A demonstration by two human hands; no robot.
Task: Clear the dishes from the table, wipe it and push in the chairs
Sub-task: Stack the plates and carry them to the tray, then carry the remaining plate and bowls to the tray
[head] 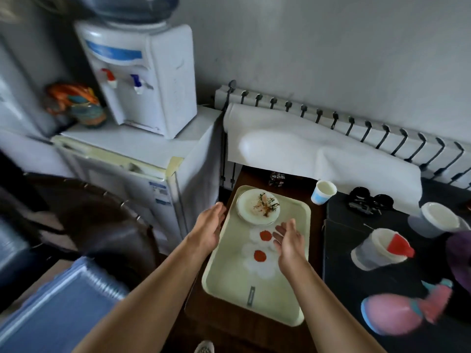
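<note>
We look down on a pale green tray (257, 296) printed with white and red flowers, lying on a small dark brown table (211, 314). At the tray's far end sits a white plate (244, 203) with food scraps (265, 203) on it. Our left hand (209, 226) hovers at the tray's left edge and our right hand (289, 240) is over the flower print near the right edge. Both have the fingers stretched out and loosely spread, palms turned toward each other, and neither holds anything. Whether either hand touches the tray we cannot tell from this angle. Just beyond the tray's far right corner stands a blue and white paper cup (323, 192). To the right, on a black surface (339, 250), are dark sunglasses (369, 200), a grey tub (438, 219), a second tub with a red piece (382, 248) in it and a blurred pink and blue object (397, 312). A white cloth (305, 149) hangs over the radiator (382, 133) behind the table. On the left a water dispenser (142, 80) stands on a small fridge (122, 161), with a dark chair (102, 220) in front of it.
</note>
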